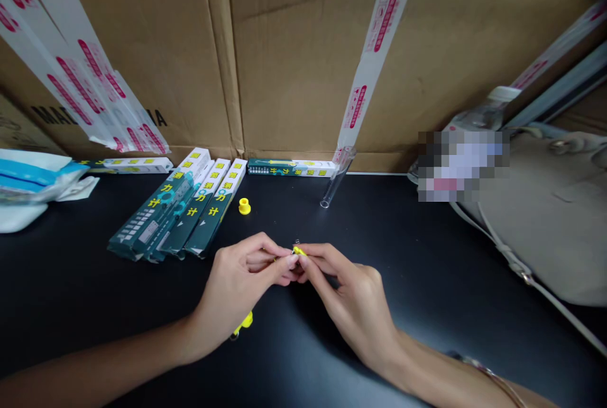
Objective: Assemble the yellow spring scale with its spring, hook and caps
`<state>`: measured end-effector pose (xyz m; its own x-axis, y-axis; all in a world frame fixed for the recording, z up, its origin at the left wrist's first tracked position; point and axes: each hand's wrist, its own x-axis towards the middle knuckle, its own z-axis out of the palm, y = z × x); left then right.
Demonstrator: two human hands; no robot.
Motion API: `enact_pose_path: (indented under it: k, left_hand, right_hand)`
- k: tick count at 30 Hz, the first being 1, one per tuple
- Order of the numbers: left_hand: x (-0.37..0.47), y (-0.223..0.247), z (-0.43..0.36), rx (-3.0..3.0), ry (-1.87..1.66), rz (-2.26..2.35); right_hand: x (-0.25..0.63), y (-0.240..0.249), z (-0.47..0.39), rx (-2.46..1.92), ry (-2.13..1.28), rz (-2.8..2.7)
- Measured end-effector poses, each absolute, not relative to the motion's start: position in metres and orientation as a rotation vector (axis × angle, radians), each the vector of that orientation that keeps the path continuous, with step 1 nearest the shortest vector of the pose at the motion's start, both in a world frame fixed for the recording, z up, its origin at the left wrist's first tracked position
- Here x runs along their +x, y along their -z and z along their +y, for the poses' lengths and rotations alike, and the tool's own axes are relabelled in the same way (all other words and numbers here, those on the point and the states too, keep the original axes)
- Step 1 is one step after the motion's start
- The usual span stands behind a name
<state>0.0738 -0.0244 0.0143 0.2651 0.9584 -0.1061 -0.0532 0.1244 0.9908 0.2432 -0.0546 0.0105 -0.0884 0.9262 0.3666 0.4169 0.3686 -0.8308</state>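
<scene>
Forearms [142,348], left fingers [279,270] and right fingers [318,279] pinched on a yellow piece [299,251], boxes [216,207] (lettered 测力计)

A small bright-yellow piece [299,251], partly covered and slanting down toward the right, is held above the black worktop [379,224], well in from its back edge, with a thin, springlike coil [298,241] showing just beyond it, its lower end hidden.

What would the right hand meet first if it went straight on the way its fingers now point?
Most likely the left hand, just beyond the small yellow part that the right hand pinches. Whether the two hands already touch is hard to tell.
</scene>
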Motion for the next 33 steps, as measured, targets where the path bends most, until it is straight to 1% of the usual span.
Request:
enact_pose_path:
  k: [4,7,16,26,33]
  left_hand:
    - [0.0733,-0.0132,-0.0251,1.241,-0.875,0.975]
    - [0.0739,-0.0128,-0.0259,1.218,-0.881,0.982]
    - [0.0757,-0.0162,-0.0204,1.056,-0.950,0.994]
    - [0.0749,-0.0079,-0.0210,1.201,-0.944,0.978]
    - [0.0746,-0.0107,-0.0219,1.241,-0.953,0.983]
  right_hand:
    - [0.2441,-0.0089,-0.0554,-1.200,-0.617,-1.728]
    - [0.2458,-0.0105,-0.0554,-1.225,-0.596,-1.725]
    - [0.2488,-0.0139,-0.0525,-1.262,-0.735,-1.652]
    - [0.2461,-0.0158,-0.0532,-1.281,-0.722,-1.688]
    - [0.2463,-0.0160,-0.0527,-1.271,-0.747,-1.666]
